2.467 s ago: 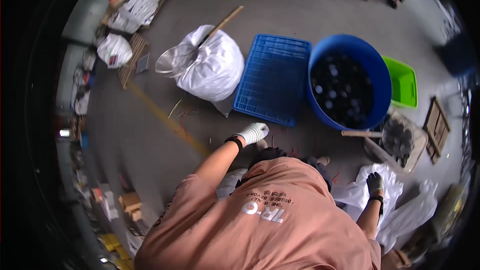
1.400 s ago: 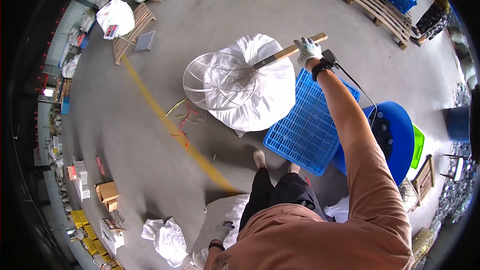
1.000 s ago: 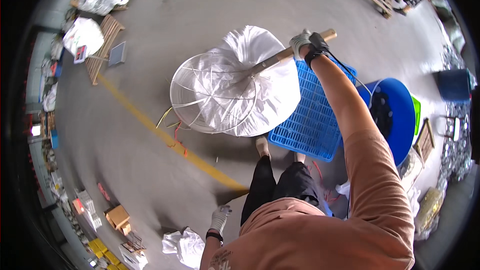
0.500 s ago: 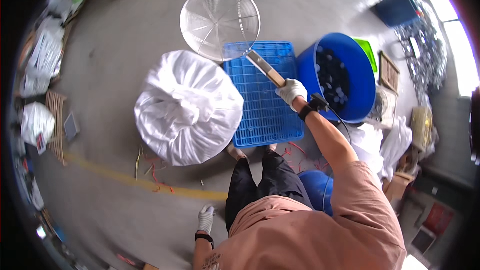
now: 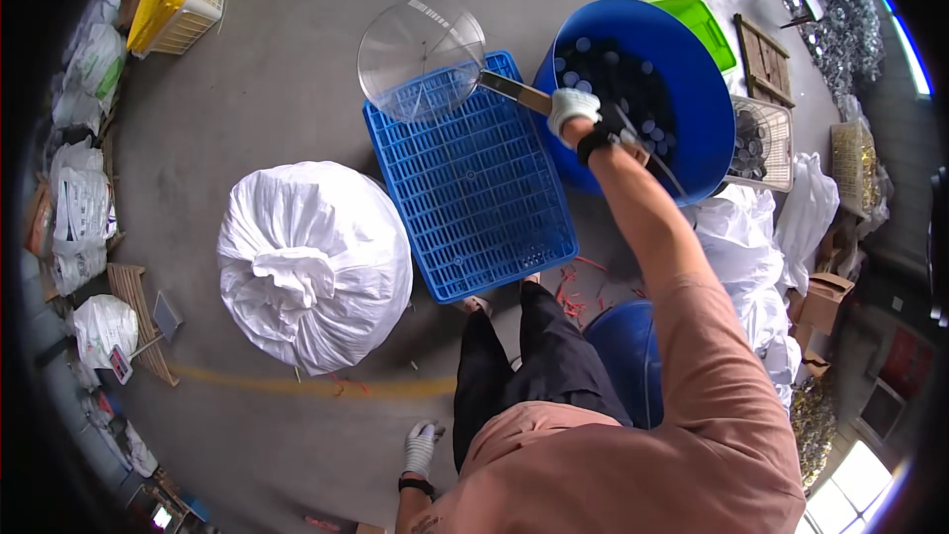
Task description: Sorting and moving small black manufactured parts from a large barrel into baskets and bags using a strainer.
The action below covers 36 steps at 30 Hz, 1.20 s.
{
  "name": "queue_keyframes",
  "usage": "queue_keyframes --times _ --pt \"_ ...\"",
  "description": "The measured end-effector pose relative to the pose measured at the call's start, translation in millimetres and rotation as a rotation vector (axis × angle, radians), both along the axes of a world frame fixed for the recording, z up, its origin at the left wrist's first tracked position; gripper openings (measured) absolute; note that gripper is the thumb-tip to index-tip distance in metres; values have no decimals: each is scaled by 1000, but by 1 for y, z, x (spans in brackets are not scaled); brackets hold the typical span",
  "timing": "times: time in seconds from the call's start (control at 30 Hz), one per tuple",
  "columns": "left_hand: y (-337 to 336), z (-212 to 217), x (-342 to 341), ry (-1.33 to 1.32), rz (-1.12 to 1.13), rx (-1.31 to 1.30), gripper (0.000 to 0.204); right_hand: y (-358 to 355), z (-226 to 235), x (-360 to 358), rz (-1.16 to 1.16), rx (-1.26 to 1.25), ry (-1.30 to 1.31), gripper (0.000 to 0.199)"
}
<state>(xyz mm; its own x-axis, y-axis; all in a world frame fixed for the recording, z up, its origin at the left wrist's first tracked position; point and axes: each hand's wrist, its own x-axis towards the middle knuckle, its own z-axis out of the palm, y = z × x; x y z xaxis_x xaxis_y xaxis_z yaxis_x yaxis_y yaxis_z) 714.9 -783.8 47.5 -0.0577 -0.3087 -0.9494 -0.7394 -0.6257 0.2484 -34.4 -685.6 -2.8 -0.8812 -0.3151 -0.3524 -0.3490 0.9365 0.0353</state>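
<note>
My right hand (image 5: 575,117), in a white work glove, is closed around the wooden handle (image 5: 524,94) of a large round wire-mesh skimmer (image 5: 420,61). The skimmer's mesh bowl looks bare and hangs tilted over the far left end of a blue plastic crate (image 5: 473,178). Right beside this hand stands a big blue tub (image 5: 707,129) holding many dark and pale round pieces (image 5: 605,74). My gloved left hand (image 5: 420,450) hangs low at my side, touching nothing, its fingers loosely apart. A bulging white sack (image 5: 316,262) stands left of the crate.
A blue drum (image 5: 630,346) is close by my leg. White bags (image 5: 741,247), a cream basket of dark round pieces (image 5: 761,133) and a green bin (image 5: 702,25) stand at the right. A yellow and white crate (image 5: 188,0) is far left. Red strips (image 5: 571,295) litter the floor.
The skimmer has tilted and come nearer over the crate, with my right hand now beside the tub's rim. My view has turned, so the sack and crate appear shifted. My left hand still hangs low.
</note>
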Motion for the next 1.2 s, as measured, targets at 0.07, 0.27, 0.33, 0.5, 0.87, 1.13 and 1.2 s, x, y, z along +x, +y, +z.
queue_keyframes --times 0.07,0.27,0.33,0.5,0.87,1.13,1.2 --pt "15 8 -9 -31 -13 -8 21 -15 -17 -32 173 124 40 18" --pt "71 22 -13 -17 187 -93 24 -47 -21 -91 165 -23 1 25" --pt "76 25 -51 -64 0 -53 26 2 -37 -155 -58 -107 150 31" --pt "101 31 -30 -187 7 17 28 -1 -52 -168 367 249 136 31" --pt "49 37 -66 -150 116 -259 17 -3 -30 61 391 -698 -117 48" --pt "-27 34 34 -49 18 -251 20 0 -21 290 60 -875 -817 53" --pt "-51 25 91 -44 10 -281 21 -10 -15 319 54 -792 -920 60"
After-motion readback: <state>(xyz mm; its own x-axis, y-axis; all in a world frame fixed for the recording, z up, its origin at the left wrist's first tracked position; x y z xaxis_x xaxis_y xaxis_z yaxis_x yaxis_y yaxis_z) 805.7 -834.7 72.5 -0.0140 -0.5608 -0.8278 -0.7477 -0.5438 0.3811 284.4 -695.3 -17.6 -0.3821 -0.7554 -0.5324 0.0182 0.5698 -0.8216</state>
